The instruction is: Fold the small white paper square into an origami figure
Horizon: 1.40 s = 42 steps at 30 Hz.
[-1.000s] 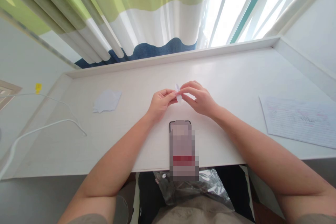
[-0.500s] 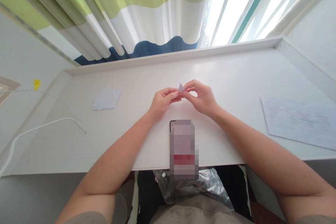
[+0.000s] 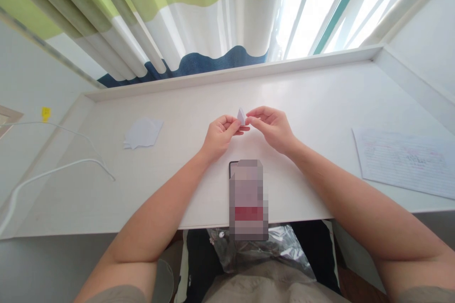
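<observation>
A small piece of folded white paper [image 3: 241,116], pointed at the top, stands up between my hands above the white desk [image 3: 170,184]. My left hand [image 3: 221,136] pinches its lower part between thumb and fingers. At the paper's right edge, the thumb and forefinger of my right hand [image 3: 273,128] come together in a pinch. Exactly how much of the edge they grip is too small to make out. On the desk below my hands lies a phone [image 3: 232,168], most of it blurred out by blocks.
Several loose white paper pieces [image 3: 144,133] lie at the left. Lined sheets with writing [image 3: 405,161] rest at the right. A white cable [image 3: 60,166] crosses the left side. Behind the desk's raised back edge [image 3: 227,75] hangs a curtain [image 3: 213,19]. A clear plastic bag [image 3: 284,251] covers my lap.
The folded paper has turned more upright and shows a broader face. My right fingers have shifted to its right edge, while my left hand keeps its hold. The view has moved slightly.
</observation>
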Each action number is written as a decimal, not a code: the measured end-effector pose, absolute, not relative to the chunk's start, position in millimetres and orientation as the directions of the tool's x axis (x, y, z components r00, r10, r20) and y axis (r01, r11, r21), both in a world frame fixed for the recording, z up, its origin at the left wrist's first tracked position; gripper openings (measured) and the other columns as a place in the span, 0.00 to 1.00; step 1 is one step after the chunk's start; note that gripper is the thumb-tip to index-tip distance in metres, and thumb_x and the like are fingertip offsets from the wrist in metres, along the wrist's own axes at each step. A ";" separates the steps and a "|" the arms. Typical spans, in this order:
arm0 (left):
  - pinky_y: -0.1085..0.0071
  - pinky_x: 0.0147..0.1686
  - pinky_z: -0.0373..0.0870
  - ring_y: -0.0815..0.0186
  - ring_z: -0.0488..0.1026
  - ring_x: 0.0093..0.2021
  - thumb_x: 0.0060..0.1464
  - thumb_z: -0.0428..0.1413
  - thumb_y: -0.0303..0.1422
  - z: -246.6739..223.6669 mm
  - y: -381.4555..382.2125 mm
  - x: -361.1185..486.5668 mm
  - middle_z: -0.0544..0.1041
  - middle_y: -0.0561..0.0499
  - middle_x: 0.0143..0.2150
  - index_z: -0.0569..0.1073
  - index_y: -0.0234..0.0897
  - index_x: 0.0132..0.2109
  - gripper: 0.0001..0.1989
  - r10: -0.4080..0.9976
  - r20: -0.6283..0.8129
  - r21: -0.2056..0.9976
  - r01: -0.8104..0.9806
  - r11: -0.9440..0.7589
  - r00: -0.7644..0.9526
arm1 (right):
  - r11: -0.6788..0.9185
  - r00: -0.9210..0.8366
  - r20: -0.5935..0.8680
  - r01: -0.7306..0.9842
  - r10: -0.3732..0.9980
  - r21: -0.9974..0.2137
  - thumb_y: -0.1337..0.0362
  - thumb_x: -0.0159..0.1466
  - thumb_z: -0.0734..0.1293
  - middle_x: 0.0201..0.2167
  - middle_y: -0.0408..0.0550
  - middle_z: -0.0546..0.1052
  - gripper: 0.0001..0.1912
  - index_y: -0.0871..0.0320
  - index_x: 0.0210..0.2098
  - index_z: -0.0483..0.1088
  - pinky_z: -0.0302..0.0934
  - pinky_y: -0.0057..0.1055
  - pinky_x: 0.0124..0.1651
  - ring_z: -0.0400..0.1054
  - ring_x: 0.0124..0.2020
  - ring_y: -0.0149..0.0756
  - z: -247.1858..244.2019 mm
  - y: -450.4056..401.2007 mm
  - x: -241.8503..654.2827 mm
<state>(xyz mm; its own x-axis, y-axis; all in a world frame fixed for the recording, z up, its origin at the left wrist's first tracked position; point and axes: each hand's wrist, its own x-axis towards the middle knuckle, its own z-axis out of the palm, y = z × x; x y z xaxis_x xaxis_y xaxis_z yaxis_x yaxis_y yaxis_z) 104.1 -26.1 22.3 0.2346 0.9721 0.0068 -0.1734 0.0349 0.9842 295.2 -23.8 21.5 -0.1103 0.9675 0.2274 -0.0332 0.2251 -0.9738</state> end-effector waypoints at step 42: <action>0.60 0.49 0.81 0.61 0.84 0.38 0.46 0.79 0.44 24.7 -29.7 109.7 0.86 0.49 0.37 0.83 0.37 0.41 0.21 0.997 0.077 0.982 -0.175 -0.073 0.016 | 0.150 -0.118 0.165 -0.121 0.979 -0.981 0.39 0.54 0.83 0.36 0.49 0.87 0.26 0.54 0.35 0.82 0.76 0.43 0.48 0.82 0.39 0.42 18.4 -23.4 288.5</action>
